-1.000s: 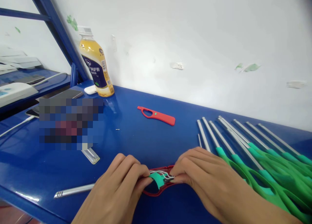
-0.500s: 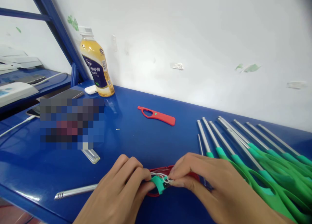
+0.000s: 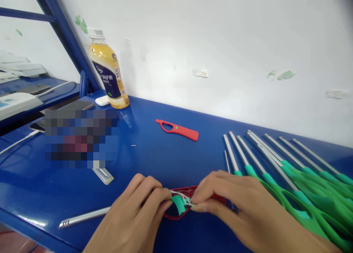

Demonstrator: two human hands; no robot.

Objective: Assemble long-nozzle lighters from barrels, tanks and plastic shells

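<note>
Low in the head view lies an opened lighter with a red half casing (image 3: pixel 174 217), a green trigger (image 3: pixel 179 205) and thin white wires (image 3: pixel 184 195). Its metal tube (image 3: pixel 85 217) sticks out leftward from under my left hand (image 3: pixel 135 212). That hand is closed on the casing by the trigger, thumb against fingers. My right hand (image 3: pixel 234 205) pinches the ends of the wires between thumb and forefinger, over the casing; a small dark part beside the fingertips is mostly hidden. Farther back, the other red casing half (image 3: pixel 183 133) rests on the blue table.
Several green lighters (image 3: pixel 292 176) with metal tubes lie at right. A drink bottle (image 3: pixel 109 73) stands by the wall. A clear plastic piece (image 3: pixel 103 175), a tiny screw-like bit (image 3: pixel 134 145) and a phone (image 3: pixel 79 105) are on the left, near a blurred patch.
My left thumb has drawn back slightly from the green trigger, which is tilted a little differently and shows more. My right hand keeps its pinch on the wires.
</note>
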